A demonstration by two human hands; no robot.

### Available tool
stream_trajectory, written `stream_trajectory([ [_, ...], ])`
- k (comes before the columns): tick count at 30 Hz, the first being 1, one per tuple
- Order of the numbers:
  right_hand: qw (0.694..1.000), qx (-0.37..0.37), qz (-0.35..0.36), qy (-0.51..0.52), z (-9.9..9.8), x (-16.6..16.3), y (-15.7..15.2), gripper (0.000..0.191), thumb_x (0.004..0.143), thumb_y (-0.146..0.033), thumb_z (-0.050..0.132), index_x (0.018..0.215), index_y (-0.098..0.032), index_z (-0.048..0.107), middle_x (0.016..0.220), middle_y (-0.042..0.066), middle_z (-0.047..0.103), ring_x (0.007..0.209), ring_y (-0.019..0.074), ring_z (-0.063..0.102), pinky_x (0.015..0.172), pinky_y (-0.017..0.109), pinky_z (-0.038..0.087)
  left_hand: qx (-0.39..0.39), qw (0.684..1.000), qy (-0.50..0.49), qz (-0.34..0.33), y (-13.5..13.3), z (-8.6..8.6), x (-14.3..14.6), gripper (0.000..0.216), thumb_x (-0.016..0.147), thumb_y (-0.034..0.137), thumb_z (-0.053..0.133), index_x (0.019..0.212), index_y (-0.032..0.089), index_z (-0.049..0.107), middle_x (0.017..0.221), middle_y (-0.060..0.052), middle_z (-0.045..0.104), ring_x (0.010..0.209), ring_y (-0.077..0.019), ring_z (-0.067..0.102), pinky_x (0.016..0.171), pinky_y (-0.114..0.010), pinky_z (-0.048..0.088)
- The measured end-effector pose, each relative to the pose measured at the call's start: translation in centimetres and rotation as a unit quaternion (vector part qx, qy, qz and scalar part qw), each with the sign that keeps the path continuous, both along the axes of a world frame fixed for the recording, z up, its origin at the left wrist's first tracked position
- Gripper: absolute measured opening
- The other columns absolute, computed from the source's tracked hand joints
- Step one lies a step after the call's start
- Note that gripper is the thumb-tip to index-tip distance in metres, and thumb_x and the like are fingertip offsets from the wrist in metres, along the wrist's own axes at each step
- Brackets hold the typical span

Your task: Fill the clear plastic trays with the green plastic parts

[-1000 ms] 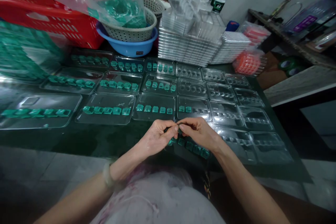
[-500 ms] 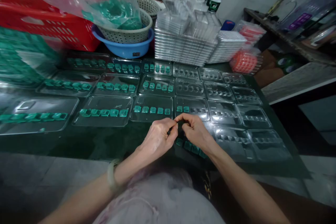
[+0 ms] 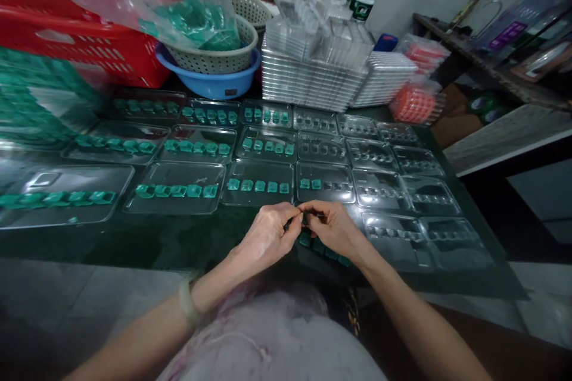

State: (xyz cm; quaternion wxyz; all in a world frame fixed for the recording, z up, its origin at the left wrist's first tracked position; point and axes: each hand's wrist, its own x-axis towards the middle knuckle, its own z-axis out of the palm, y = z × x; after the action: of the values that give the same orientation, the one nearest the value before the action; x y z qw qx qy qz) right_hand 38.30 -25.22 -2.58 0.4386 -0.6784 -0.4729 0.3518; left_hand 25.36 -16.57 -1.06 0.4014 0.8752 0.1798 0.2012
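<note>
My left hand (image 3: 272,229) and my right hand (image 3: 334,227) meet fingertip to fingertip over the table's front part. Both are closed in a pinch. A small dark piece shows between the fingers, mostly hidden, and I cannot make out its kind. Just beyond the hands lies a clear plastic tray (image 3: 326,195) with two green translucent pieces (image 3: 310,183) at the left of its row of hollows. Under my right hand, partly covered, a row of green pieces (image 3: 318,246) lies near the table edge. A pale bangle circles my left wrist.
Left of the hands, clear trays (image 3: 176,207) hold rows of green pieces; trays to the right (image 3: 384,205) show bare hollows. Behind stand a red basket (image 3: 111,56), a blue basin (image 3: 223,83), stacked clear trays (image 3: 313,80) and red mesh bundles (image 3: 415,104).
My right hand has lowered slightly, and its index finger has drawn down closer to the thumb. My left hand stays nearly still, and the fingertips remain together.
</note>
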Motion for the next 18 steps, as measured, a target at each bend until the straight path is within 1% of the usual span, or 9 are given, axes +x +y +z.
stream_trajectory([
  [2, 0.998, 0.014, -0.035, -0.055, -0.1, -0.3, -0.1, 0.026, 0.071, -0.014, 0.043, 0.092, -0.017, 0.058, 0.073, 0.001, 0.06, 0.06, 0.0098, 0.053, 0.055, 0.021, 0.041, 0.004, 1.0, 0.005, 0.01, 0.0, 0.1, 0.1, 0.022, 0.079, 0.017, 0.039, 0.065, 0.013, 0.055, 0.063, -0.002, 0.052, 0.058, -0.0095, 0.047, 0.056, -0.021, 0.034],
  [5, 0.99, 0.021, -0.081, -0.114, 0.4, -0.6, -0.1, 0.021, 0.069, -0.014, 0.045, 0.088, -0.017, 0.053, 0.065, -0.001, 0.057, 0.056, 0.0099, 0.051, 0.053, 0.021, 0.04, -0.022, 1.0, 0.014, 0.0, 0.2, 0.4, 0.1, 0.025, 0.081, 0.022, 0.039, 0.066, 0.013, 0.057, 0.063, -0.002, 0.053, 0.058, -0.0097, 0.047, 0.056, -0.021, 0.035],
  [8, 0.987, 0.024, -0.06, -0.149, 1.1, -0.6, -0.2, 0.016, 0.071, -0.015, 0.044, 0.084, -0.018, 0.052, 0.062, -0.002, 0.053, 0.053, 0.0092, 0.048, 0.052, 0.021, 0.038, -0.066, 0.998, 0.018, -0.016, 0.6, 0.5, 0.0, 0.025, 0.08, 0.027, 0.041, 0.074, 0.014, 0.061, 0.067, -0.002, 0.057, 0.06, -0.0102, 0.049, 0.056, -0.021, 0.036],
  [10, 0.99, 0.02, -0.032, -0.137, 1.4, -0.5, -0.3, 0.013, 0.073, -0.018, 0.044, 0.084, -0.018, 0.052, 0.062, -0.002, 0.052, 0.053, 0.009, 0.047, 0.051, 0.021, 0.037, -0.078, 0.997, 0.02, -0.011, 0.9, 0.4, 0.0, 0.024, 0.079, 0.026, 0.042, 0.076, 0.013, 0.062, 0.068, -0.002, 0.058, 0.06, -0.0102, 0.05, 0.057, -0.021, 0.036],
  [13, 0.995, 0.009, -0.015, -0.098, 1.5, -0.4, -0.5, 0.013, 0.076, -0.024, 0.045, 0.084, -0.018, 0.053, 0.063, -0.002, 0.051, 0.056, 0.009, 0.047, 0.052, 0.021, 0.039, -0.085, 0.996, 0.021, -0.005, 1.1, 0.2, -0.1, 0.022, 0.077, 0.022, 0.043, 0.07, 0.013, 0.061, 0.064, 0.0, 0.056, 0.058, -0.0092, 0.047, 0.055, -0.02, 0.035],
  [14, 0.996, 0.008, -0.012, -0.087, 1.5, -0.4, -0.6, 0.014, 0.076, -0.025, 0.047, 0.086, -0.018, 0.054, 0.064, -0.002, 0.051, 0.056, 0.009, 0.047, 0.052, 0.021, 0.039, -0.1, 0.995, 0.022, -0.002, 1.1, 0.2, -0.1, 0.021, 0.076, 0.022, 0.044, 0.067, 0.012, 0.06, 0.062, 0.0, 0.054, 0.056, -0.0086, 0.046, 0.053, -0.02, 0.034],
  [15, 0.997, 0.007, -0.005, -0.074, 1.5, -0.4, -0.7, 0.016, 0.075, -0.025, 0.049, 0.089, -0.018, 0.054, 0.066, -0.002, 0.051, 0.057, 0.009, 0.047, 0.053, 0.021, 0.04, -0.134, 0.991, 0.026, 0.003, 1.0, 0.1, -0.1, 0.022, 0.075, 0.023, 0.045, 0.064, 0.012, 0.059, 0.059, 0.001, 0.052, 0.054, -0.008, 0.044, 0.051, -0.02, 0.033],
  [16, 0.998, 0.01, 0.006, -0.058, 1.5, -0.3, -0.9, 0.02, 0.074, -0.025, 0.051, 0.093, -0.019, 0.054, 0.067, -0.001, 0.052, 0.058, 0.009, 0.048, 0.054, 0.022, 0.041, -0.186, 0.982, 0.035, 0.011, 1.0, 0.1, -0.1, 0.022, 0.075, 0.026, 0.045, 0.063, 0.012, 0.058, 0.058, 0.001, 0.051, 0.052, -0.0073, 0.043, 0.049, -0.019, 0.032],
  [18, 0.999, 0.025, 0.025, -0.03, 1.7, -0.3, -1.2, 0.028, 0.073, -0.023, 0.054, 0.101, -0.02, 0.054, 0.072, -0.001, 0.053, 0.062, 0.0093, 0.049, 0.057, 0.022, 0.043, -0.33, 0.942, 0.058, 0.031, 0.9, 0.1, -0.1, 0.022, 0.074, 0.031, 0.047, 0.067, 0.013, 0.057, 0.058, 0.001, 0.052, 0.049, -0.0066, 0.042, 0.044, -0.018, 0.031],
])
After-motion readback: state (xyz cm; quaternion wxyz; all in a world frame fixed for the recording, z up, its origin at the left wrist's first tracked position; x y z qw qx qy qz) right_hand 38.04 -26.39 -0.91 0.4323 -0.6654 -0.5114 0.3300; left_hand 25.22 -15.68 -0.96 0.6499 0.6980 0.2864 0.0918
